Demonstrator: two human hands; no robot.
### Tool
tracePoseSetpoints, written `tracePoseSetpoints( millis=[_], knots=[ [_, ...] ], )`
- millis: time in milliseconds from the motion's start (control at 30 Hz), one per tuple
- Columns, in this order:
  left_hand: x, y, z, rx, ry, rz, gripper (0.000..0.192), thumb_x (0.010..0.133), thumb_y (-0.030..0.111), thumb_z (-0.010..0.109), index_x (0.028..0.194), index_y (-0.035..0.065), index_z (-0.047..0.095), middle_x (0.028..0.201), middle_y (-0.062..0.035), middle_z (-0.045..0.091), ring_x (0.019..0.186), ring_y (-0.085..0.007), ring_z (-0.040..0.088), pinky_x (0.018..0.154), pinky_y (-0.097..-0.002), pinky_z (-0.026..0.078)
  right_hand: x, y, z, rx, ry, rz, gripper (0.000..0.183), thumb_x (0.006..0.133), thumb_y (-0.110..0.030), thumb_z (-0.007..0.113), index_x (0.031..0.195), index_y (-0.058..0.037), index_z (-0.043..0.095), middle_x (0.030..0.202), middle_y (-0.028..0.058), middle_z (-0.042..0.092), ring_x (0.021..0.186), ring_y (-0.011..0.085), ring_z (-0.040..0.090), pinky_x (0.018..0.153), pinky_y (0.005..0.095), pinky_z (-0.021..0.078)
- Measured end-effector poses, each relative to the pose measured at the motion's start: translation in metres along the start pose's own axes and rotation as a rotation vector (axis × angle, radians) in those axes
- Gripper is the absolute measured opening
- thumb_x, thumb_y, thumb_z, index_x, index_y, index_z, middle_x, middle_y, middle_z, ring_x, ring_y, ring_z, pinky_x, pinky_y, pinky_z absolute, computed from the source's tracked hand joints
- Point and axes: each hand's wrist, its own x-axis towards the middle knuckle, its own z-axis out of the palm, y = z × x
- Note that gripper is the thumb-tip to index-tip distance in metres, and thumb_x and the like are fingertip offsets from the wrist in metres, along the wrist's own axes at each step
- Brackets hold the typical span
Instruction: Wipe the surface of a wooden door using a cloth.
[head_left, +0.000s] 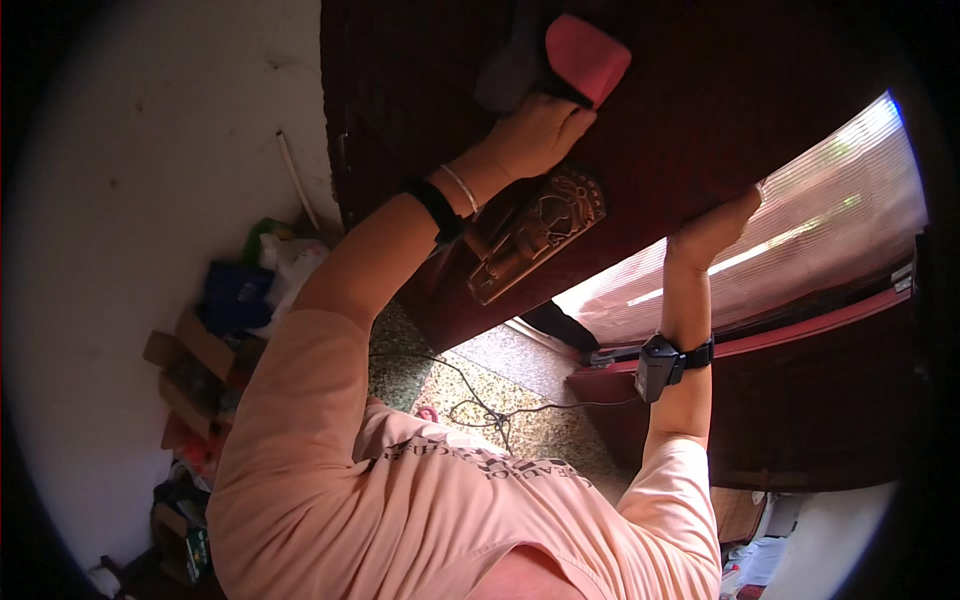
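My left hand (541, 133) is closed around the dark lower part of a pink pad-like thing (589, 58), perhaps a brush or sponge, against a dark red door panel (675, 127). An ornate brass-coloured handle plate (544, 232) is fixed to the door just below that hand. My right hand (716, 229) grips the door's edge, its fingertips partly hidden. A bracelet and a black band are on my left wrist; a black strapped device (660, 367) with a cable (540, 409) is on my right wrist.
Open cardboard boxes (199, 367), a blue bag (236, 294) and plastic bags stand along the white wall (150, 187) at left. A pale stick (296, 176) leans there. A second dark red door leaf (795, 420) is at right. The cable loops over the speckled floor (442, 390).
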Motion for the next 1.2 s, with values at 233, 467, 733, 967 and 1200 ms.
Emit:
tracePoseSetpoints(
  millis=[233, 467, 733, 967, 1200],
  knots=[
    [-0.037, -0.022, 0.008, -0.035, -0.019, 0.086, 0.03, 0.096, 0.029, 0.053, 0.094, 0.0023, 0.066, 0.082, -0.019, 0.067, 0.081, -0.0374, 0.065, 0.075, -0.0461, 0.051, -0.002, 0.0, 0.0, -0.07, 0.085, 0.049, 0.039, 0.099, -0.027, 0.046, 0.126, 0.0005, 0.043, 0.121, 0.0123, 0.054, 0.109, 0.0204, 0.055, 0.093, 0.0337, 0.051],
    [-0.072, -0.039, 0.002, 0.03, -0.114, 0.136, 0.022, 0.094, 0.025, 0.056, 0.101, 0.0069, 0.065, 0.095, -0.0159, 0.067, 0.085, -0.0345, 0.065, 0.076, -0.0441, 0.051, 0.002, 0.014, -0.011, -0.215, -0.002, -0.038, 0.037, 0.1, -0.023, 0.042, 0.127, 0.0023, 0.042, 0.122, 0.0137, 0.052, 0.111, 0.0217, 0.055, 0.093, 0.0338, 0.0499],
    [-0.116, -0.054, 0.006, 0.396, -0.473, 0.196, 0.046, 0.09, 0.017, 0.059, 0.134, 0.0091, 0.049, 0.124, -0.0173, 0.057, 0.108, -0.0334, 0.06, 0.092, -0.0408, 0.048, 0.013, 0.028, -0.023, -0.316, 0.009, 0.046, 0.037, 0.099, -0.028, 0.041, 0.118, 0.0018, 0.052, 0.113, 0.0149, 0.058, 0.101, 0.02, 0.061, 0.078, 0.028, 0.0569],
    [-0.143, -0.052, 0.008, 0.457, -0.618, 0.123, 0.064, 0.082, 0.01, 0.06, 0.143, 0.0125, 0.041, 0.128, -0.0165, 0.055, 0.106, -0.0298, 0.062, 0.092, -0.0378, 0.05, 0.009, 0.03, -0.022, -0.304, -0.012, -0.11, 0.038, 0.099, -0.028, 0.045, 0.124, 0.0008, 0.045, 0.12, 0.0135, 0.054, 0.11, 0.0236, 0.057, 0.09, 0.0337, 0.0519],
    [-0.157, -0.022, 0.005, 0.131, -0.414, -0.215, 0.02, 0.087, 0.014, 0.055, 0.104, 0.0082, 0.065, 0.086, -0.016, 0.067, 0.078, -0.0329, 0.068, 0.068, -0.0426, 0.056, 0.011, 0.02, -0.017, 0.028, -0.029, 0.043, 0.038, 0.096, -0.022, 0.053, 0.124, 0.0021, 0.045, 0.116, 0.0136, 0.054, 0.111, 0.0256, 0.055, 0.098, 0.0372, 0.0465]
  ],
)
